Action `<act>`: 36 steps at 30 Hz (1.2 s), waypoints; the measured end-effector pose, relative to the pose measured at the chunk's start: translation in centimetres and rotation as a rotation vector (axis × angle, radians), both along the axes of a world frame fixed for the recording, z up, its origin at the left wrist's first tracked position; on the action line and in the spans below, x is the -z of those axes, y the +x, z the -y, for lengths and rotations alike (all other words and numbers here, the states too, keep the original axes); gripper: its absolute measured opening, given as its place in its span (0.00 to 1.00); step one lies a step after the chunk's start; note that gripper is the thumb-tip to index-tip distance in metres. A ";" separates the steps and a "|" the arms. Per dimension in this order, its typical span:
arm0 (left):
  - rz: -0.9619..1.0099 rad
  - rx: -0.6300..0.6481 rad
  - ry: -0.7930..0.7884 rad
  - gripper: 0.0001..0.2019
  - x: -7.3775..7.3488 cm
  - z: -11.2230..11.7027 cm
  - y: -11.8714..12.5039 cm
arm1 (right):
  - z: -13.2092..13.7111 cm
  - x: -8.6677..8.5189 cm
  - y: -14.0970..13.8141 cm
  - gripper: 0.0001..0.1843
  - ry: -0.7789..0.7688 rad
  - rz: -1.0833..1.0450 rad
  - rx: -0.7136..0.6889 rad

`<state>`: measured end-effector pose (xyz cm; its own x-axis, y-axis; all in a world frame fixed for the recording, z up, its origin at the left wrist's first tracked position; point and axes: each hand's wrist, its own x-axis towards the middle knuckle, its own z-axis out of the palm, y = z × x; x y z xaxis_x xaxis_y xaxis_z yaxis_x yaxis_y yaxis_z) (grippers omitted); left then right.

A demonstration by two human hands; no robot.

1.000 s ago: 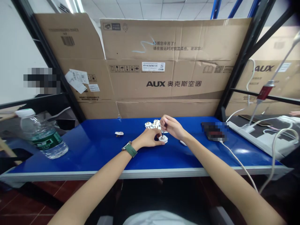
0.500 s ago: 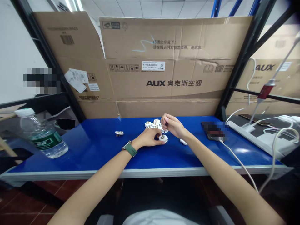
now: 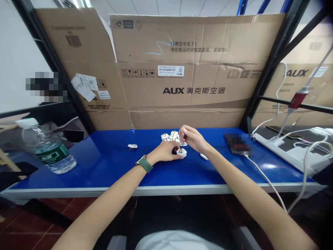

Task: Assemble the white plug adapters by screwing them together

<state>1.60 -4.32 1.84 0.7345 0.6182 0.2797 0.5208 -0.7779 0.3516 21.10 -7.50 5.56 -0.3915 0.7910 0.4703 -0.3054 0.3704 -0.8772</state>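
At the left end of the desk (image 3: 109, 175), a clear bottle (image 3: 61, 166) with a white cap (image 3: 27, 122) and green label (image 3: 53, 153) looks to hold clear liquid; its level is hard to tell.

The left hand (image 3: 166, 151) reaches in from the near left, palm down, thumb nearer and fingers curved on the far side, pinching a white plug (image 3: 181, 153) at mid-desk, pins up. Whether the plug touches the desk, I cannot tell. The right hand (image 3: 193, 138) is raised just above it from the right, wrist bent, fingers closed around a thin dark tool (image 3: 182, 145) pointing down at the pins.

Just beyond the left hand is a cluster of plugs (image 3: 173, 134). A loose piece (image 3: 132, 147) with pins lies farther left, and a white part (image 3: 204, 157) lies by the right forearm. A phone (image 3: 237, 147) with a white cable (image 3: 262, 174) is farther right.
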 end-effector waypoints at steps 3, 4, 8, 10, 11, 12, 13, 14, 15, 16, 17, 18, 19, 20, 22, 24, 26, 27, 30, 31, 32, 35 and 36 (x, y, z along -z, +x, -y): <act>0.001 0.008 -0.005 0.20 0.0 0.0 0.0 | 0.0 0.1 0.0 0.21 0.009 -0.002 -0.005; 0.001 0.008 -0.006 0.20 0.0 0.0 0.0 | 0.0 0.2 0.0 0.21 0.009 -0.001 -0.010; -0.005 0.006 -0.003 0.20 -0.2 0.2 0.1 | -0.2 0.5 0.0 0.21 -0.001 0.023 -0.006; -0.005 0.009 -0.004 0.20 -0.2 0.2 0.1 | -0.2 0.6 0.0 0.21 0.006 0.019 0.022; -0.003 0.009 -0.007 0.20 -0.2 0.2 0.0 | -0.2 0.6 0.0 0.21 0.015 0.008 0.037; 0.000 0.007 -0.009 0.21 -0.2 0.2 0.0 | -0.2 0.6 0.0 0.21 0.025 -0.006 0.048; 0.001 0.003 -0.011 0.21 -0.2 0.2 0.0 | -0.2 0.6 0.1 0.21 0.034 -0.019 0.058; 0.002 -0.001 -0.011 0.21 -0.2 0.1 0.0 | -0.2 0.5 0.1 0.21 0.039 -0.029 0.066; 0.001 -0.004 -0.011 0.21 -0.1 0.1 0.0 | -0.2 0.5 0.1 0.21 0.040 -0.034 0.069; -0.001 -0.004 -0.010 0.21 -0.1 0.1 0.0 | -0.2 0.4 0.2 0.21 0.037 -0.033 0.069; -0.003 -0.002 -0.008 0.21 -0.1 0.1 0.1 | -0.2 0.4 0.2 0.21 0.034 -0.029 0.066; -0.006 0.001 -0.005 0.20 -0.1 0.0 0.1 | -0.3 0.4 0.2 0.21 0.030 -0.023 0.058; -0.008 0.005 -0.003 0.20 -0.1 0.0 0.1 | -0.3 0.5 0.2 0.21 0.028 -0.017 0.048; -0.009 0.008 -0.001 0.20 -0.1 0.0 0.1 | -0.3 0.5 0.2 0.21 0.028 -0.012 0.037; -0.008 0.002 -0.001 0.20 -0.1 0.1 0.1 | -0.3 0.4 0.2 0.21 0.034 -0.021 0.024; -0.010 -0.008 -0.006 0.20 -0.1 0.1 0.1 | -0.2 0.2 0.3 0.19 0.041 -0.048 0.022; -0.013 -0.012 -0.009 0.20 -0.2 0.2 0.1 | 0.0 -0.1 0.4 0.19 0.047 -0.080 0.032; -0.014 -0.012 -0.011 0.21 -0.3 0.2 0.0 | 0.1 -0.3 0.5 0.19 0.047 -0.094 0.037; -0.010 -0.003 -0.009 0.21 -0.3 0.3 0.0 | 0.2 -0.6 0.6 0.19 0.044 -0.114 0.029; -0.009 0.000 -0.007 0.21 -0.3 0.3 0.0 | 0.3 -0.6 0.6 0.19 0.039 -0.107 0.020; -0.009 0.002 -0.003 0.21 -0.3 0.3 0.0 | 0.3 -0.5 0.6 0.19 0.032 -0.093 0.012; -0.016 0.000 0.005 0.21 -0.2 0.2 0.0 | 0.1 -0.2 0.5 0.20 0.009 -0.043 0.003; -0.017 0.000 0.006 0.21 -0.2 0.1 0.0 | 0.0 -0.1 0.5 0.20 0.007 -0.036 -0.004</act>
